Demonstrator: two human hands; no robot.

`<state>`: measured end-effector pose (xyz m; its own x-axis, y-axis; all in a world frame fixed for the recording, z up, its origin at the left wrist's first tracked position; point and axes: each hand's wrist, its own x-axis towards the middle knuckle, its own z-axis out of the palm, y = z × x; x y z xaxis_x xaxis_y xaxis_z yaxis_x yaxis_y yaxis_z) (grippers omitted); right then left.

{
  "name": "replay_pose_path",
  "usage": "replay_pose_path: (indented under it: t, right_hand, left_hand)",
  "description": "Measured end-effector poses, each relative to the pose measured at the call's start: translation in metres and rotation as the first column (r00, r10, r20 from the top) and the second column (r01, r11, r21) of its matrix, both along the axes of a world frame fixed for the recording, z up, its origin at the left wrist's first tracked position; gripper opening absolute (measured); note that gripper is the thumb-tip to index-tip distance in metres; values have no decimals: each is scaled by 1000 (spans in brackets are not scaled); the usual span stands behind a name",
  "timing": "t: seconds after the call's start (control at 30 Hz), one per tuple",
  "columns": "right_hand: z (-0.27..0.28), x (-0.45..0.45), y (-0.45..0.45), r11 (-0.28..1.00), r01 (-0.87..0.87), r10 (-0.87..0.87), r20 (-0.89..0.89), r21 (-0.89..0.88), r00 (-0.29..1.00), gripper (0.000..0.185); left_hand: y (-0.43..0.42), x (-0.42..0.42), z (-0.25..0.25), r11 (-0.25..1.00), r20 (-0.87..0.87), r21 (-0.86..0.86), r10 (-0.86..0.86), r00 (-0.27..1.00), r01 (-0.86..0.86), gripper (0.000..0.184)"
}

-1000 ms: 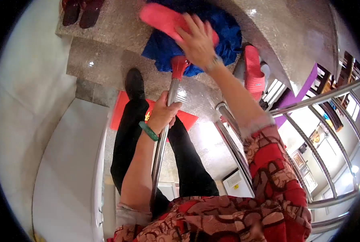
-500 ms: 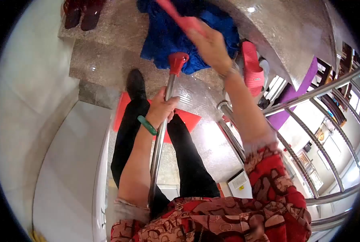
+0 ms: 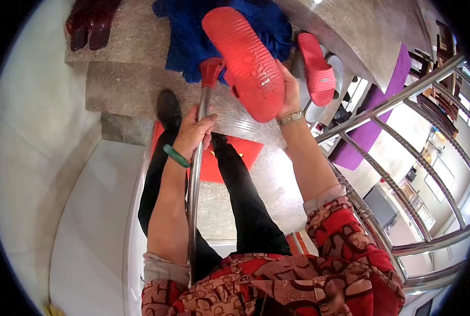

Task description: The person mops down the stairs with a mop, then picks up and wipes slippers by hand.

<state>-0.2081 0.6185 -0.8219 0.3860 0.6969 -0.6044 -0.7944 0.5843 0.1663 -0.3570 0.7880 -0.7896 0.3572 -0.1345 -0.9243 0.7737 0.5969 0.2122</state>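
My left hand [image 3: 193, 131] is closed around the metal pole of a mop [image 3: 194, 184], just below its red socket. The mop's blue head [image 3: 185, 50] spreads over the step in front of me. In my right hand [image 3: 292, 95] is a red slipper [image 3: 248, 66], its ribbed sole turned up toward me. The slipper hangs over the mop head and hides part of it. To the right, a matching red slipper [image 3: 317, 71] lies on a pair of grey footwear [image 3: 336, 79], apart from my hand.
A metal stair railing [image 3: 403, 97] curves along the right. Dark red shoes [image 3: 90, 23] stand on a step at upper left. Beneath my feet is a red mat [image 3: 245, 150]. A white cabinet [image 3: 90, 216] stands at left.
My right hand has come down toward me and turned the slipper so its sole faces me. My left hand keeps its hold on the mop pole. The whole view has shifted slightly.
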Motion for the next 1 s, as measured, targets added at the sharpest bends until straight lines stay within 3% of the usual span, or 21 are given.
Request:
replay_pose_path:
  t: [0.1, 0.33, 0.43, 0.53, 0.6, 0.63, 0.67, 0.7, 0.73, 0.77, 0.8, 0.87, 0.9, 1.0]
  right_hand:
    - [-6, 3, -5, 986, -78, 77, -13, -149, 997, 33]
    - [-11, 11, -2, 987, -74, 78, 26, -144, 997, 33]
    - [-10, 15, 8, 996, -79, 81, 62, -33, 995, 34]
    - [-3, 22, 27, 986, -86, 98, 84, -141, 992, 34]
    - [10, 29, 43, 748, -103, 460, 400, -656, 792, 31]
    - [16, 31, 59, 596, -39, 652, 455, -802, 606, 32]
    - [11, 30, 70, 601, -40, 651, 460, -798, 604, 32]
    - [3, 31, 81, 367, 235, 893, 412, -900, 181, 36]
    - [-8, 31, 90, 218, 566, 972, 121, -795, -203, 40]
    - [-18, 30, 98, 212, 527, 946, 38, -823, -321, 55]
    - [-20, 24, 107, 220, 525, 945, 46, -822, -324, 55]
    - [-23, 10, 119, 154, 685, 879, -218, -713, -424, 65]
    - [-23, 8, 123, 136, 682, 861, -255, -718, -440, 71]
    - [-18, 5, 133, 49, 588, 810, -312, -807, -496, 66]
  left_hand:
    - [0, 0, 2, 1000, -1, 10, -8, 1000, 8, 25]
    - [-1, -2, 0, 1000, 30, 1, 13, 999, -13, 25]
    - [4, -3, -1, 1000, 47, 21, 2, 999, -3, 27]
    - [9, -3, -2, 1000, 53, 18, 1, 999, -2, 28]
    - [8, -4, -5, 1000, 48, 18, 20, 999, -20, 27]
    - [8, -5, -6, 1000, 27, 4, 24, 999, -24, 27]
    - [9, -5, -7, 1000, 6, -5, 27, 1000, -27, 27]
    - [9, -5, -6, 999, 24, 3, 32, 999, -32, 27]
    - [11, -4, -4, 999, 22, 10, 35, 999, -35, 27]
    - [12, -2, -2, 999, 19, -11, 47, 999, -47, 27]
    - [14, -2, 0, 998, 15, -31, 60, 998, -59, 26]
    - [15, -1, 0, 995, 34, -65, 81, 996, -79, 26]
    - [17, 1, 3, 991, 34, -95, 100, 994, -97, 25]
    - [23, -5, 2, 984, 64, -131, 134, 989, -125, 24]
